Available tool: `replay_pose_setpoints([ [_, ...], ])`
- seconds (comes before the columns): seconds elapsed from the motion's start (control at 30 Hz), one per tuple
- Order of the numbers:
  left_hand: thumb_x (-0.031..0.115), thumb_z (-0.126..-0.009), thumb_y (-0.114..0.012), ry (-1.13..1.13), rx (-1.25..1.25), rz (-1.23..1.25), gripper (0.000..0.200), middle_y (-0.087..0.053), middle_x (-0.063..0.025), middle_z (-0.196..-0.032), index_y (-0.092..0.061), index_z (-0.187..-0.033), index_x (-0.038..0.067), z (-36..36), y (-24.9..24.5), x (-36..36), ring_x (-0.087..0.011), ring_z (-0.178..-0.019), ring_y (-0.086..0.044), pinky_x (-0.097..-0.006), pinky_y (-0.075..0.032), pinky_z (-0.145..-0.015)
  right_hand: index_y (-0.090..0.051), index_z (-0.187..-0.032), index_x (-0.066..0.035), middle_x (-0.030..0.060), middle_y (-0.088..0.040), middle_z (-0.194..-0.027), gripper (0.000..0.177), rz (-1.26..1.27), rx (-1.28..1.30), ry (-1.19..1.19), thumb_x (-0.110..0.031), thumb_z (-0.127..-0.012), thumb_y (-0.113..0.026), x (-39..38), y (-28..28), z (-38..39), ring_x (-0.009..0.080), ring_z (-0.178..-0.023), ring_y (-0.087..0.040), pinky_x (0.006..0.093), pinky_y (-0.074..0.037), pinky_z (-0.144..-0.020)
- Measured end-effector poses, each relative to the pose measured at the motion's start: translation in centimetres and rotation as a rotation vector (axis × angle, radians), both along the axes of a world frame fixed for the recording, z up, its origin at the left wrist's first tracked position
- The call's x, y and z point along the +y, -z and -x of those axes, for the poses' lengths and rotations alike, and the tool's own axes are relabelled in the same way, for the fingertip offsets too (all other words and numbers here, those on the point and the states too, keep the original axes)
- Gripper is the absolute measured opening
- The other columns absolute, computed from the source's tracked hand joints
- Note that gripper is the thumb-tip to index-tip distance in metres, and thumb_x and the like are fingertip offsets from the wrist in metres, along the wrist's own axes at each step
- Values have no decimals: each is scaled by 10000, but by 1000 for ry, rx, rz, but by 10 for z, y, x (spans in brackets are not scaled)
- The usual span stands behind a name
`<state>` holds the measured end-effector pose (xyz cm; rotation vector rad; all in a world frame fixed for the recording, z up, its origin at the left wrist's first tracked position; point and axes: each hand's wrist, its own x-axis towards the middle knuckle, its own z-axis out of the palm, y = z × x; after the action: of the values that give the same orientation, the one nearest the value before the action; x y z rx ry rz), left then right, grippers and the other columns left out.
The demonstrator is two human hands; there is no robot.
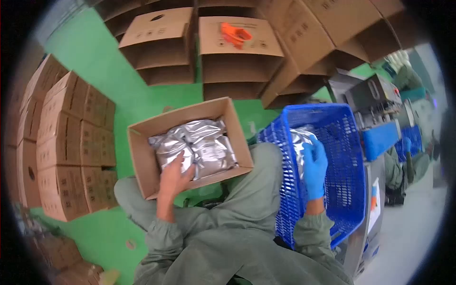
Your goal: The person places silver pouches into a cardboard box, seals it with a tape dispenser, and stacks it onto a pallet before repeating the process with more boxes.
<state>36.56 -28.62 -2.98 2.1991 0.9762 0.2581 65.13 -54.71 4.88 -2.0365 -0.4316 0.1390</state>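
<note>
An open cardboard box [142, 156] rests on my lap, filled with several silver foil pouches [209, 147]. My left hand [175, 178], bare, lies flat on a pouch at the box's near left side, fingers spread. My right hand [314, 167], in a blue glove, reaches into a blue plastic basket [346, 190] to my right and grips a silver pouch [300, 142] inside it.
Stacks of closed cartons [71, 147] stand to the left on the green floor [137, 99]. Open empty cartons [237, 52] stand ahead; one bears an orange tool [235, 34]. A metal machine [375, 99] and another person in green [403, 164] are on the right.
</note>
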Motion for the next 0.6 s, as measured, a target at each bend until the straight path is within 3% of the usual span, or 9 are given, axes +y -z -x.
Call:
replay_pose_setpoints([
  [0.03,262,-848,-682,29,-4,62,599,-650,-246,-1123,-485,-1335,-27,2,-5,2,-352,-1013,-653,-411,-509,-871,-575,-1227,18,105,-663,-1037,324,7,47,131,-87,-921,-574,-31,20,-31,193,-958,-614,342,-487,-844],
  [0.1,220,-844,-686,80,-16,112,587,-651,-248,-1120,-487,-1330,-41,13,-10,4,-347,-1019,-652,-410,-507,-874,-594,-1185,0,116,-685,-942,288,162,-269,136,-158,-946,-564,-111,113,-92,239,-852,-652,353,-514,-762],
  [0.17,232,-838,-691,56,2,139,572,-650,-250,-1119,-509,-1301,-51,23,-21,-1,-349,-1020,-652,-415,-511,-864,-607,-1158,49,97,-639,-852,520,657,140,0,-397,-893,-636,-237,251,-157,208,-767,-598,384,-490,-651],
  [0.23,244,-833,-696,7,25,168,559,-649,-251,-1117,-532,-1272,-60,39,-24,-3,-351,-1020,-652,-419,-514,-854,-664,-1049,10,91,-601,-712,604,656,218,130,-563,-870,-598,-304,355,-158,205,-661,-561,400,-470,-590],
  [0.3,191,-830,-691,-33,-2,165,518,-650,-251,-1109,-544,-1261,-56,59,-21,-5,-347,-1005,-655,-414,-519,-852,-671,-871,-63,90,-564,-652,570,60,973,451,-619,-887,-543,-267,318,-134,207,-548,-504,394,-440,-518],
  [0.4,129,-841,-663,-123,-55,207,462,-660,-234,-1079,-548,-1255,-42,67,-41,-10,-350,-996,-653,-404,-509,-869,-665,-761,-115,20,-523,-589,554,85,749,587,-648,-869,-558,-233,360,-163,157,-475,-473,338,-357,-420],
  [0.43,116,-847,-653,-142,-82,208,445,-665,-227,-1067,-550,-1251,-39,68,-49,-8,-351,-995,-652,-401,-506,-872,-538,-690,-186,16,-493,-556,472,-23,842,421,-584,-939,-479,-242,368,-184,158,-424,-424,342,-324,-391],
  [0.5,116,-854,-646,-176,-60,143,416,-666,-215,-1068,-560,-1230,-39,71,-52,-5,-350,-993,-651,-390,-502,-882,-544,-679,-187,-15,-457,-523,462,37,861,581,-559,-947,-484,-204,346,-188,134,-441,-419,328,-331,-399],
  [0.6,141,-856,-651,-195,-135,176,384,-658,-208,-1085,-588,-1200,-19,67,-41,-6,-339,-974,-652,-392,-508,-866,-593,-823,-146,22,-573,-638,382,-97,724,327,-468,-983,-463,-232,380,-201,182,-485,-485,330,-379,-423],
])
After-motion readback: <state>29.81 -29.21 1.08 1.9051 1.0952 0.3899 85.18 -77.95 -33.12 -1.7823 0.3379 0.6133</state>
